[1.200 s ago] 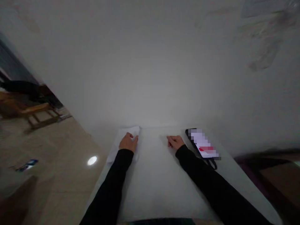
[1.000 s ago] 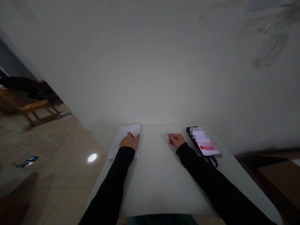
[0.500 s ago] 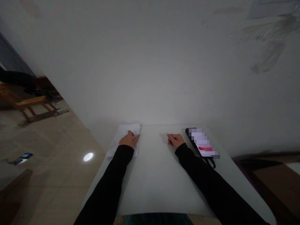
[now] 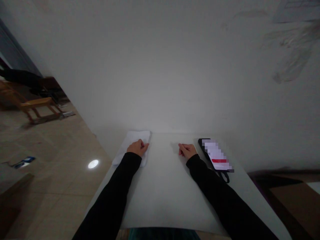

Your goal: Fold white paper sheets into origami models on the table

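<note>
A stack of white paper sheets or folded cloth [image 4: 125, 150], too dim to tell which, lies at the back left of the white table [image 4: 160, 196]. Over its right part rests my left hand [image 4: 137, 147], fingers loosely bent and the thumb stuck out apart from them; nothing shows in it. My right hand [image 4: 188, 150] lies on the tabletop to the right of the middle, its thumb pressed against curled fingers, with nothing visible inside. Just right of that hand is a black-cased phone [image 4: 217, 156], its lit screen blurred into blocks, with a dark strap [image 4: 226, 176] at its near end.
A pale wall [image 4: 160, 73] rises directly behind the table. On the tiled floor [image 4: 62, 186] to the left are a wooden chair [image 4: 37, 102] and a small blue packet-like object [image 4: 25, 162]. A brown cardboard-like surface [image 4: 295, 200] is beyond the table's right edge.
The view has shifted slightly. My left hand's fingers look a little more curled on the white stack; my right hand keeps its pose and place.
</note>
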`<state>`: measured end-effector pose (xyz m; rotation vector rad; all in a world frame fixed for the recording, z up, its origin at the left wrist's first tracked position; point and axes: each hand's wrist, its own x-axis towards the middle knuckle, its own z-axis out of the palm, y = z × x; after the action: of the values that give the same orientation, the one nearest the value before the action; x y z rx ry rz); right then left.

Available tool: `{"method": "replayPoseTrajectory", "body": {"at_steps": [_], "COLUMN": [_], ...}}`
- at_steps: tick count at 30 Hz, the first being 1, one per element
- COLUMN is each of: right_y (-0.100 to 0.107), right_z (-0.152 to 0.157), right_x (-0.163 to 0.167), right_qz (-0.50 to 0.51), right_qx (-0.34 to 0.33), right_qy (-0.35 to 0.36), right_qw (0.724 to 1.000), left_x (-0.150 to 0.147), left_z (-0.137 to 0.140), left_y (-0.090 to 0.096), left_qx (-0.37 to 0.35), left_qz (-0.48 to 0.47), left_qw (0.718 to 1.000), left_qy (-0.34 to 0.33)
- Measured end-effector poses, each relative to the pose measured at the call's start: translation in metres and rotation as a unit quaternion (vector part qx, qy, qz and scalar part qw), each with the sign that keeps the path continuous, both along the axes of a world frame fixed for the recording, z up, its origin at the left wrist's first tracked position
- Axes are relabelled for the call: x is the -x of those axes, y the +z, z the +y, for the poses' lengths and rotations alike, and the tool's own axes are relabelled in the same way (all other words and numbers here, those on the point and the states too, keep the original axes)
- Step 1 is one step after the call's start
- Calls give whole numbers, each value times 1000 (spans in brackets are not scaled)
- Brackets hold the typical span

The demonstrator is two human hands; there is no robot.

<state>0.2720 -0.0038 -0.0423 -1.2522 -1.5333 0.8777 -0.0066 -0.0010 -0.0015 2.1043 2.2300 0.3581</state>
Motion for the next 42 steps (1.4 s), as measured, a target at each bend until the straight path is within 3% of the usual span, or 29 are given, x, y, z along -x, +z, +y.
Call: {"method": "replayPoseTrajectory", "body": {"at_steps": [11, 20, 32, 42], "right_y": [0, -1, 2, 2], "right_z": [0, 0, -1, 0], "right_x": [0, -1, 0, 0], "right_qz": [-1, -6, -6, -3], "right_qx": [5, -1, -2, -2], "right_qy": [-3, -2, 4, 10], "right_qw": [1000, 1000, 1000, 1000], "left_x": [1, 4, -30, 1], "left_z": [3, -1, 13, 14], "left_y": [-3, 8, 7, 12], "left_qx": [-11, 20, 74, 105], "left_qz": [5, -18, 10, -8], "left_qw": [1000, 999, 989, 991], "left_qy": [-15, -20, 127, 87]}}
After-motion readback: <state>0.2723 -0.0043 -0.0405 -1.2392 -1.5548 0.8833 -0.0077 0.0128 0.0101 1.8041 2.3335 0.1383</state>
